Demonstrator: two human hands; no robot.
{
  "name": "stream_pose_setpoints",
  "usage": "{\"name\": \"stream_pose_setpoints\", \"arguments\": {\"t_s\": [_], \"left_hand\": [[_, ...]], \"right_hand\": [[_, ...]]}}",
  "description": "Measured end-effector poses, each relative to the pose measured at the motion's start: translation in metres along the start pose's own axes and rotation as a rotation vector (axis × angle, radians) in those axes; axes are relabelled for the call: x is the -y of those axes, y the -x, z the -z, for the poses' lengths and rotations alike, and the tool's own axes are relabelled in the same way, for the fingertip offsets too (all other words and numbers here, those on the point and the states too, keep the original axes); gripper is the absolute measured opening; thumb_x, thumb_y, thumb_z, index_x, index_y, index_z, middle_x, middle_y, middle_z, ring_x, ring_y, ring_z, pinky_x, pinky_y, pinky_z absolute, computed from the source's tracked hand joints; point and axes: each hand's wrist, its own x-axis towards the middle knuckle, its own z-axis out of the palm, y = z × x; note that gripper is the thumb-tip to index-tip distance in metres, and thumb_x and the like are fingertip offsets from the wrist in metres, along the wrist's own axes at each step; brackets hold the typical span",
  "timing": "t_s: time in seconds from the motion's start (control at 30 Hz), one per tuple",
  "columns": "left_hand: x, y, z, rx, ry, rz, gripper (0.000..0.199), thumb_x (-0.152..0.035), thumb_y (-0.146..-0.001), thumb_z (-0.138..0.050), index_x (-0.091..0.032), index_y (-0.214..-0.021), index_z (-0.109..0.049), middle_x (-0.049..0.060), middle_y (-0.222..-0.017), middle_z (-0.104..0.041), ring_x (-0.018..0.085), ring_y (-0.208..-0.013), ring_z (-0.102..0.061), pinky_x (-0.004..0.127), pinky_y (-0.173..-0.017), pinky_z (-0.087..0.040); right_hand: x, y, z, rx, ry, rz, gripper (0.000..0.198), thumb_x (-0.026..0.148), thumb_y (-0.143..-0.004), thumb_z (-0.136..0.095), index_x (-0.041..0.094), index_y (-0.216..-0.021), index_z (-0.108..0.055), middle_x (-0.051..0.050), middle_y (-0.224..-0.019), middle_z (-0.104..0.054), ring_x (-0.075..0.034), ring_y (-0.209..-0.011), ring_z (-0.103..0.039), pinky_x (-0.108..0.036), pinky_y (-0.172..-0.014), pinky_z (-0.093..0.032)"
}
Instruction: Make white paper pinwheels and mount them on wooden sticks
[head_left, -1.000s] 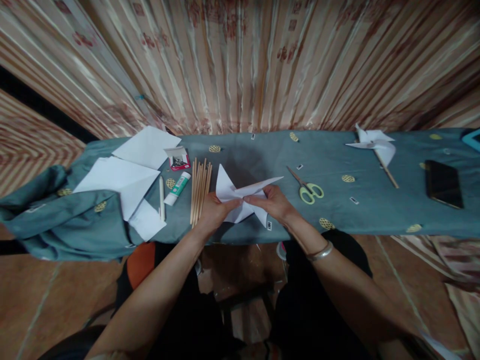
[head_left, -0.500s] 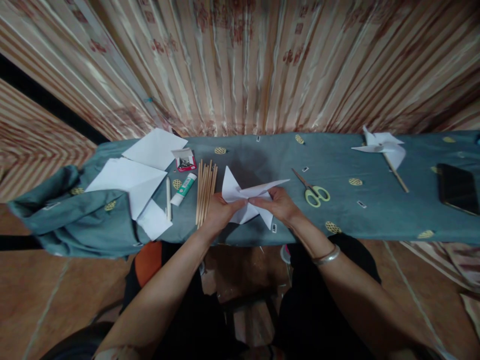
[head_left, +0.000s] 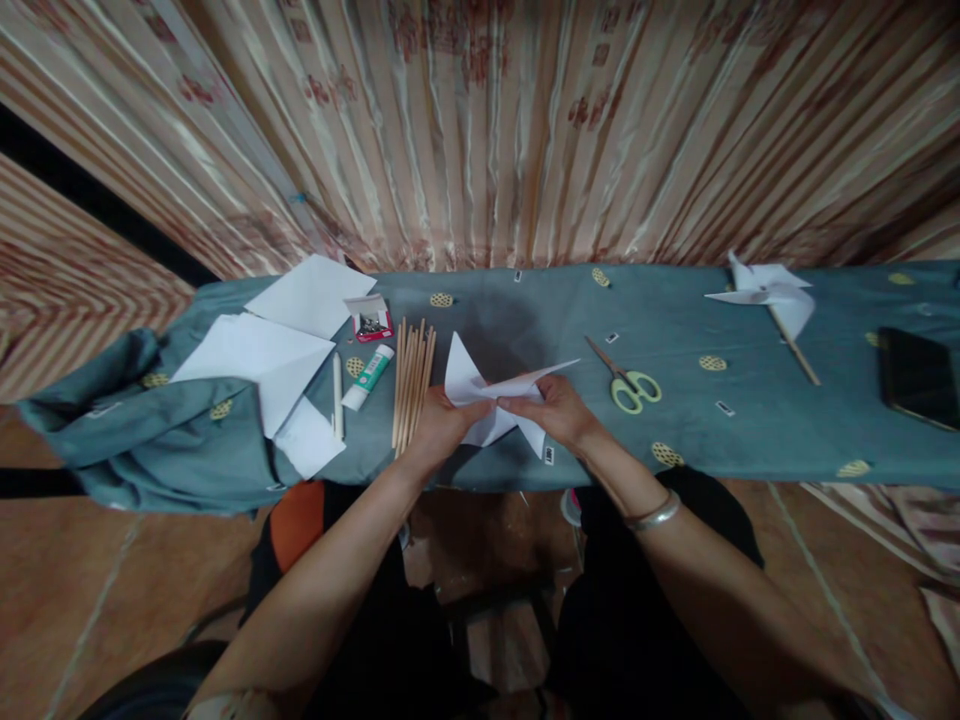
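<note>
Between my hands is a white paper pinwheel [head_left: 464,373], held just above the cloth near the table's front edge. My left hand [head_left: 442,425] grips it from the left, with the thumb pressed at its centre. From the right, my right hand [head_left: 559,408] pinches the same pinwheel, and its thumb meets the left one at the middle. The fingers under the paper are hidden. Just left of my left hand lies a bundle of thin wooden sticks [head_left: 412,385]. Scissors with pale green handles [head_left: 634,391] rest to the right of my right hand.
A glue stick [head_left: 367,377], an open red box of small metal pieces [head_left: 372,322], a white pen [head_left: 337,396] and white paper sheets [head_left: 255,350] lie at left. A pinwheel on a stick [head_left: 772,292] and a dark phone [head_left: 919,375] lie at right. A curtain [head_left: 495,130] hangs behind.
</note>
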Motion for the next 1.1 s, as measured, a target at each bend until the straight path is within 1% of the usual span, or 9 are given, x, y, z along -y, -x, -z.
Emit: {"name": "stream_pose_setpoints", "arguments": {"t_s": [0.17, 0.3, 0.37, 0.47, 0.53, 0.63, 0.77, 0.9, 1.1], "left_hand": [[-0.002, 0.002, -0.001, -0.014, -0.042, 0.026, 0.037, -0.035, -0.055, -0.083, -0.017, -0.086, -0.072, 0.008, -0.089, -0.076, 0.029, -0.096, -0.069, 0.039, -0.082, -0.057], [-0.005, 0.001, 0.0, 0.034, 0.011, 0.076, 0.047, -0.046, -0.053, -0.084, -0.014, -0.086, -0.073, 0.009, -0.083, -0.076, 0.029, -0.089, -0.07, 0.039, -0.082, -0.055], [-0.007, -0.002, 0.004, 0.036, 0.06, 0.074, 0.049, -0.054, -0.059, -0.078, -0.014, -0.086, -0.073, 0.009, -0.083, -0.075, 0.027, -0.085, -0.07, 0.037, -0.079, -0.055], [-0.009, -0.011, 0.019, -0.041, 0.044, -0.021, 0.051, -0.062, -0.077, -0.057, -0.015, -0.09, -0.072, 0.01, -0.087, -0.074, 0.023, -0.08, -0.069, 0.034, -0.074, -0.055], [-0.011, -0.017, 0.033, -0.126, -0.139, -0.135, 0.044, -0.054, -0.084, -0.051, -0.016, -0.092, -0.071, 0.009, -0.09, -0.073, 0.02, -0.078, -0.068, 0.033, -0.074, -0.054], [-0.012, -0.024, 0.052, -0.172, -0.615, -0.306, 0.024, -0.03, -0.08, -0.06, -0.016, -0.096, -0.071, 0.008, -0.094, -0.07, 0.019, -0.08, -0.066, 0.033, -0.078, -0.053], [-0.009, -0.026, 0.063, -0.145, -1.094, -0.388, 0.029, -0.015, -0.078, -0.06, -0.015, -0.106, -0.069, 0.011, -0.104, -0.067, 0.024, -0.093, -0.065, 0.036, -0.088, -0.051], [-0.005, -0.026, 0.063, -0.14, -1.295, -0.417, 0.031, -0.013, -0.079, -0.059, -0.015, -0.109, -0.067, 0.012, -0.109, -0.066, 0.026, -0.103, -0.063, 0.036, -0.092, -0.051], [-0.007, -0.026, 0.058, -0.149, -1.42, -0.43, 0.03, -0.011, -0.081, -0.053, -0.015, -0.108, -0.067, 0.012, -0.105, -0.067, 0.026, -0.1, -0.063, 0.034, -0.087, -0.052]], "right_hand": [[-0.001, -0.001, -0.001, 0.0, -0.015, 0.022, 0.037, 0.042, -0.062, -0.08, 0.017, -0.088, -0.076, -0.006, -0.089, -0.077, -0.023, -0.082, -0.069, -0.035, -0.076, -0.054], [0.0, -0.001, 0.002, -0.041, -0.025, -0.01, 0.039, 0.045, -0.061, -0.08, 0.016, -0.086, -0.076, -0.006, -0.084, -0.076, -0.022, -0.075, -0.069, -0.035, -0.069, -0.055], [0.002, -0.001, 0.005, -0.072, -0.036, -0.02, 0.039, 0.045, -0.06, -0.081, 0.015, -0.085, -0.076, -0.006, -0.082, -0.076, -0.023, -0.071, -0.069, -0.035, -0.066, -0.056], [0.008, 0.0, 0.011, -0.124, -0.073, -0.04, 0.039, 0.044, -0.058, -0.083, 0.015, -0.084, -0.076, -0.007, -0.082, -0.076, -0.024, -0.072, -0.07, -0.035, -0.066, -0.056], [0.011, 0.001, 0.014, -0.152, -0.114, -0.062, 0.04, 0.043, -0.055, -0.085, 0.015, -0.083, -0.076, -0.007, -0.083, -0.077, -0.024, -0.071, -0.07, -0.035, -0.066, -0.056], [0.012, 0.002, 0.018, -0.173, -0.169, -0.075, 0.042, 0.042, -0.052, -0.086, 0.016, -0.083, -0.076, -0.007, -0.084, -0.077, -0.022, -0.069, -0.07, -0.034, -0.066, -0.057], [0.013, 0.003, 0.021, -0.16, -0.165, -0.05, 0.04, 0.041, -0.054, -0.086, 0.016, -0.084, -0.077, -0.007, -0.085, -0.077, -0.022, -0.071, -0.071, -0.034, -0.068, -0.057], [0.014, 0.006, 0.022, -0.142, -0.144, -0.026, 0.038, 0.042, -0.057, -0.085, 0.016, -0.084, -0.077, -0.007, -0.086, -0.077, -0.023, -0.072, -0.072, -0.034, -0.067, -0.057], [0.015, 0.009, 0.021, -0.143, -0.167, -0.026, 0.038, 0.04, -0.058, -0.085, 0.016, -0.085, -0.077, -0.007, -0.086, -0.077, -0.023, -0.072, -0.072, -0.034, -0.069, -0.057]]}}
